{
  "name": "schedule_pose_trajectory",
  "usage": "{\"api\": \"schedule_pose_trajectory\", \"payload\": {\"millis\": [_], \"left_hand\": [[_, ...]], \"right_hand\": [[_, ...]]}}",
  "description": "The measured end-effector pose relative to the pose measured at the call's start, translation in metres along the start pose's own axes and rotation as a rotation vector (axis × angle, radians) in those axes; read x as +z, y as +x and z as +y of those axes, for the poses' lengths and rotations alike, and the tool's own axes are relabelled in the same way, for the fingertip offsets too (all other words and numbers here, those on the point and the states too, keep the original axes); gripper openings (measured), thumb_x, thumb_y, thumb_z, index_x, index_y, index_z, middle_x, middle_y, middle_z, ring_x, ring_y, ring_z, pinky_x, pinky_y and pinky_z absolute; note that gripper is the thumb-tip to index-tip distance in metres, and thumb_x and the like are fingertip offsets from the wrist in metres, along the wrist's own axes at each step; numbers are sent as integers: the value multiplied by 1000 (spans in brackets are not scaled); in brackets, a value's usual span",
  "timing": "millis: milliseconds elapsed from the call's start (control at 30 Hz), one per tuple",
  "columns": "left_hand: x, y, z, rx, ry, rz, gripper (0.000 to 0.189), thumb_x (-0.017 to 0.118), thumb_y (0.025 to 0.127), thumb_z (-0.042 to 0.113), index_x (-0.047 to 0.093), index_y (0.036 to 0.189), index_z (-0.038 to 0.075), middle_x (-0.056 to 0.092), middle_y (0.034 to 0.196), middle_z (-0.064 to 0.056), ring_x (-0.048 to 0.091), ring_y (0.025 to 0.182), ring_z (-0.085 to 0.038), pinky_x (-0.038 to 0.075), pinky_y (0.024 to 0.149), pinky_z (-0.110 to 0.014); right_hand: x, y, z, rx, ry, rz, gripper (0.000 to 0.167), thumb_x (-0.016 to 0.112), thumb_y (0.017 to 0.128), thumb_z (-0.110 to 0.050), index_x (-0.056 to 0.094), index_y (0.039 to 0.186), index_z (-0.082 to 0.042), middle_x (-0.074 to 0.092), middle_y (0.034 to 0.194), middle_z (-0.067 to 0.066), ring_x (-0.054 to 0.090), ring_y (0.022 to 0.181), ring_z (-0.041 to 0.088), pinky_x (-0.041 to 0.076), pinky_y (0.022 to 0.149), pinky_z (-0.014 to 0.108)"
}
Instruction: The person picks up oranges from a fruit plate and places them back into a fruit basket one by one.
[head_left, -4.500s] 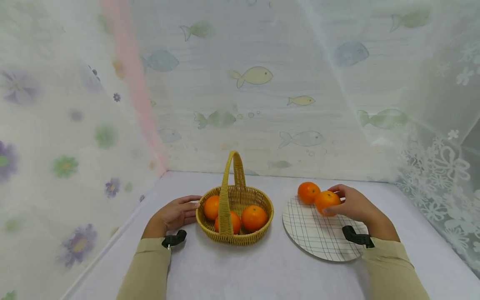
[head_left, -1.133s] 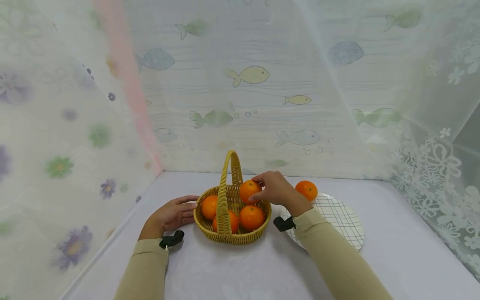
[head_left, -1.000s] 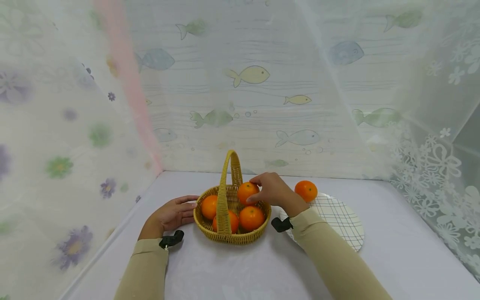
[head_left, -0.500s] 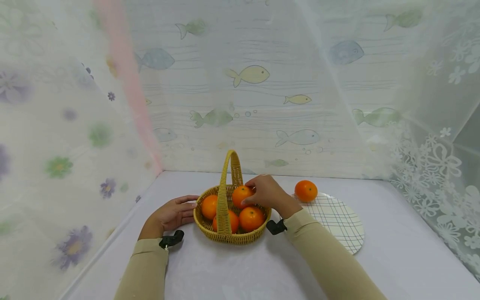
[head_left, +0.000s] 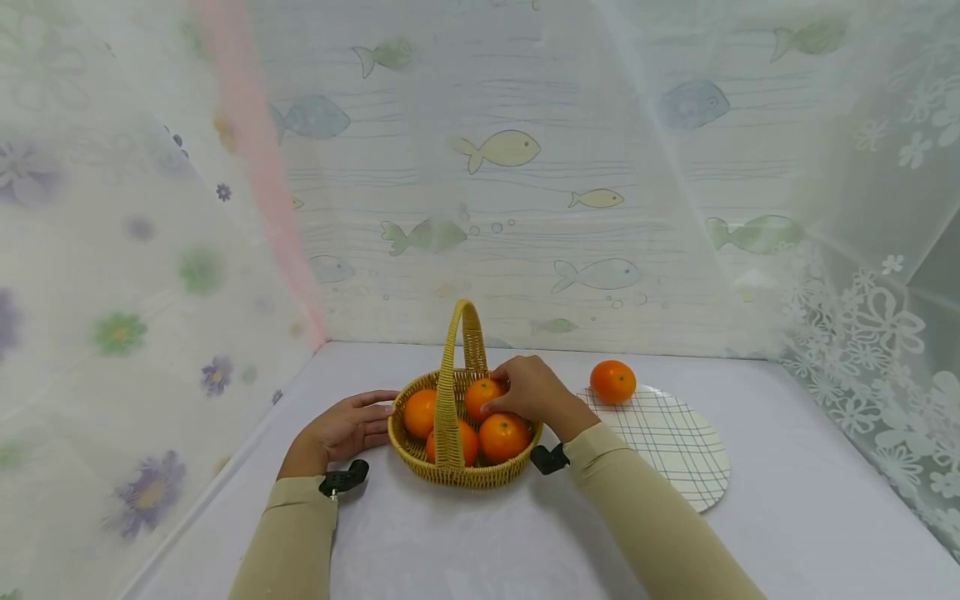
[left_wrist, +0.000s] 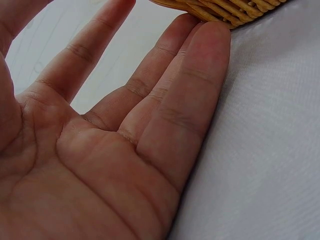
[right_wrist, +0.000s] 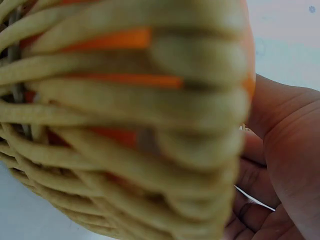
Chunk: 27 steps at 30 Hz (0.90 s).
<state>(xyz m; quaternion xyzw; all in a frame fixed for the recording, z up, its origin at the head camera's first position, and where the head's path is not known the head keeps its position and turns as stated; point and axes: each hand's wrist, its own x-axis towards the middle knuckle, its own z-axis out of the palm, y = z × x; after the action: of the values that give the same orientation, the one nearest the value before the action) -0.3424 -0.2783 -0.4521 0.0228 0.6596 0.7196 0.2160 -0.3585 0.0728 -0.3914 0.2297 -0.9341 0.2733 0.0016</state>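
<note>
A yellow wicker basket (head_left: 480, 477) with a tall handle holds several oranges. My right hand (head_left: 537, 393) reaches over its right rim and grips one orange (head_left: 481, 398) at the back inside; thumb and fingers are on the fruit. Beneath that orange, nearer the front, lies another orange (head_left: 504, 439). The left hand (head_left: 347, 431) rests on the table at the basket's left, its fairly straight fingers touching the wicker side. In the right wrist view the basket's weave (right_wrist: 120, 110) hides most of the fruit and the fingertips.
A round white plate (head_left: 675, 442) with a grid pattern lies on the right, partly under the right forearm. One orange (head_left: 612, 382) sits at its back left edge. Patterned sheer curtains (head_left: 480, 208) hang behind and beside the white table (head_left: 435, 542).
The right hand has carried an orange from the plate leftward and lowered it into the back of the basket. The left hand keeps its place at the basket's side.
</note>
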Motion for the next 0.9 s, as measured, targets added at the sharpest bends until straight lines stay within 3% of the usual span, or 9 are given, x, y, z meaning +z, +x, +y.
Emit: {"api": "schedule_pose_trajectory", "payload": {"millis": [233, 400, 600, 900], "left_hand": [[-2, 2, -2, -18, -8, 22, 56, 69, 101, 18, 48, 152, 7, 74, 123, -4, 74, 108, -22, 60, 97, -40], [-3, 4, -3, -19, -10, 25, 56, 70, 100, 18, 49, 152, 8, 74, 124, -5, 74, 108, -22, 60, 97, -40], [-5, 5, -3, -9, -3, 17, 56, 70, 101, 19, 48, 152, 8, 73, 125, -5, 74, 109, -22, 60, 97, -40], [-4, 4, -2, -13, 13, 30, 58, 70, 100, 20, 48, 152, 7, 73, 125, -5, 74, 109, -23, 59, 97, -40]], "right_hand": [[0, -2, 0, 18, -3, -20, 58, 88, 82, -43, 75, 128, -10, 74, 124, 3, 63, 115, 22, 55, 102, 40], [-3, -2, 4, 16, 11, -18, 54, 87, 83, -45, 76, 125, -13, 75, 119, 0, 64, 107, 19, 57, 96, 38], [-9, -8, 11, 1, 46, 23, 49, 87, 83, -44, 76, 122, -16, 74, 119, 0, 66, 101, 17, 59, 91, 37], [-18, -29, 29, 9, 36, 110, 52, 86, 84, -46, 72, 126, -18, 70, 127, 2, 64, 113, 26, 56, 95, 41]]}}
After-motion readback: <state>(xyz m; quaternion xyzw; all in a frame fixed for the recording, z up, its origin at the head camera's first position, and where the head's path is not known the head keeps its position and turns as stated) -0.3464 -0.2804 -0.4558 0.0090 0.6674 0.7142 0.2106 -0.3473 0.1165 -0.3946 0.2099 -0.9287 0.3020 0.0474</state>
